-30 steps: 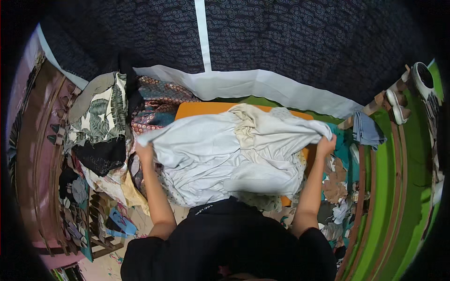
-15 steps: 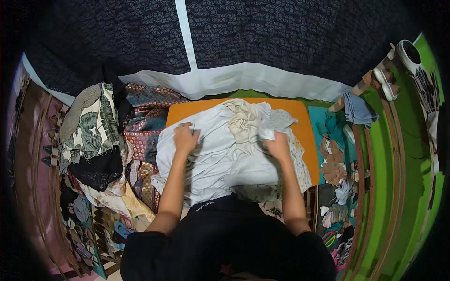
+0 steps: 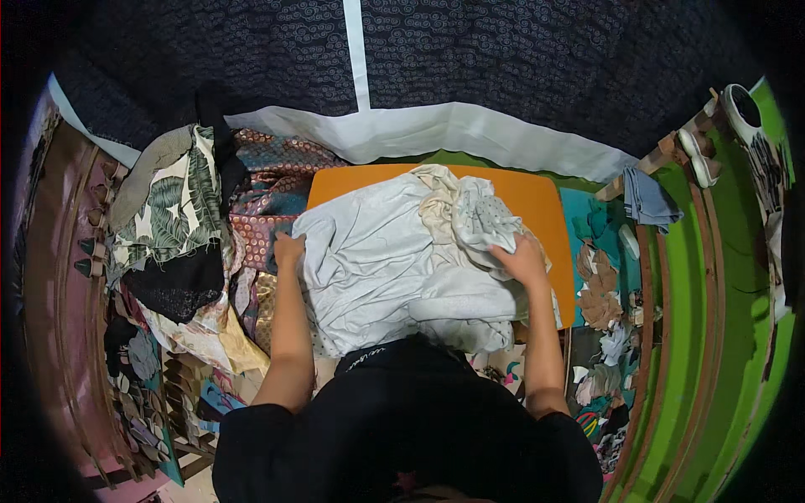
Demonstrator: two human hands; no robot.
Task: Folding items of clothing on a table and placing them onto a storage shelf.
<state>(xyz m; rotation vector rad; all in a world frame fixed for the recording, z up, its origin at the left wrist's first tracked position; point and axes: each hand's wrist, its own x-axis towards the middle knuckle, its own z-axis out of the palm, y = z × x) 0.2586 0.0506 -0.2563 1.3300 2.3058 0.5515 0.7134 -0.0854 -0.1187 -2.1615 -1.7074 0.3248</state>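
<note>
A white cloth (image 3: 360, 260) lies rumpled over an orange board (image 3: 545, 201) in front of me. At its left edge, my left hand (image 3: 288, 250) is closed on the border of that cloth, close to a patterned fabric. My right hand (image 3: 523, 258) grips a bunched white speckled cloth (image 3: 482, 220) at the right side of the heap. Between them runs a crumpled cream cloth (image 3: 436, 210). A thick white fold (image 3: 461, 306) lies nearest my body, and part of the heap's front is hidden by my shirt.
On the left are a leaf-print cloth (image 3: 172, 210), a black cloth (image 3: 180, 285) and a maroon dotted fabric (image 3: 272, 180). A dark curtain (image 3: 503, 67) hangs beyond the board. Fabric scraps (image 3: 599, 289) and a wooden rail with a folded blue-grey cloth (image 3: 650, 199) are on the right.
My left hand has moved left to the white cloth's edge. My right hand has shifted slightly right, and the speckled cloth is now bunched more. The whole view has shifted a little.
</note>
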